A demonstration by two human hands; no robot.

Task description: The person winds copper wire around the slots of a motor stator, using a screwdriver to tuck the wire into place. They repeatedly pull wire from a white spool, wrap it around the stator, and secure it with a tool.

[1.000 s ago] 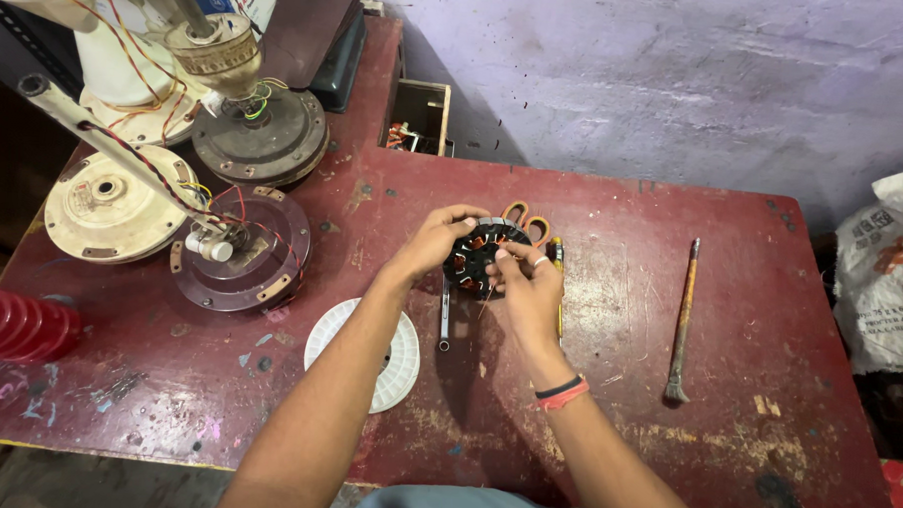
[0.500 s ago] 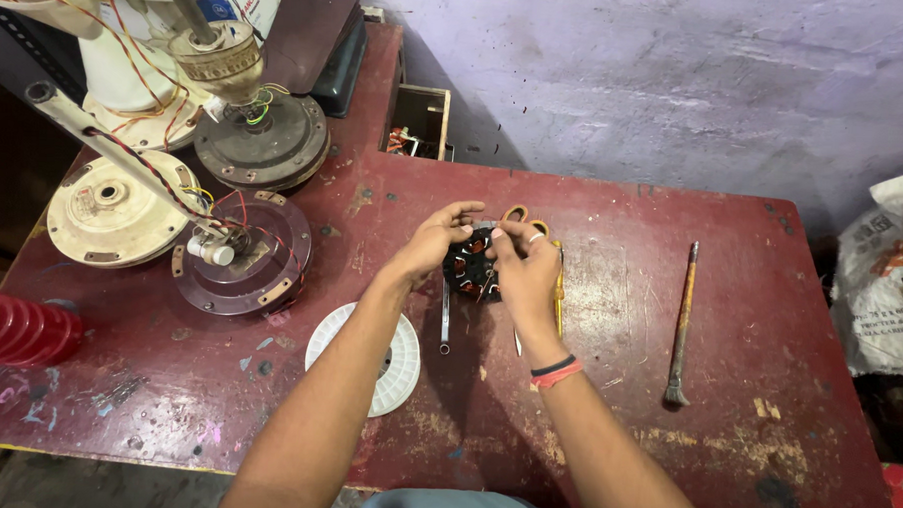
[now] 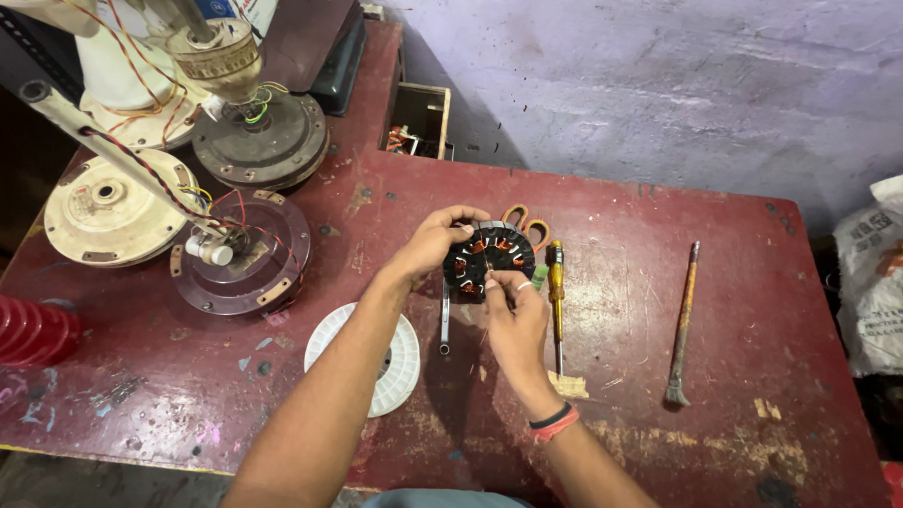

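Since the earlier frames: right hand (image 3: 517, 321) has slipped lower, off the top of the stator (image 3: 488, 260) to its near edge, so the coils now show; left hand (image 3: 437, 241) has kept its place on the far-left rim.

Item: stator. Round, dark laminated core with copper-coloured windings set in slots round the ring. Location: over the middle of the red table (image 3: 623, 220), between both hands; whether it rests on the table or is lifted just clear cannot be told.

Left hand: grasping the stator, fingers curled over its upper left rim.
Right hand: fingertips pinched at the lower edge of the stator, on a winding or a lead; what exactly is pinched is too small to tell.

Handling, judged: stacked steel core, so likely heavy for its size and fully stiff. Outer rim is the safe place to take hold, with fingers spread on opposite sides. Windings are thin wire, probably easy to nick or snap; not to be pressed or used as a grip. Rim looks matt, unlikely to slip.

Adjacent: scissors (image 3: 528, 223) with orange handles just behind the stator; screwdriver (image 3: 556, 298) with yellow handle just to its right; spanner (image 3: 445, 324) lying below it; white spool (image 3: 388, 357) near the left forearm; long brush (image 3: 682, 322) well to the right; fan motors (image 3: 241, 252) at far left.
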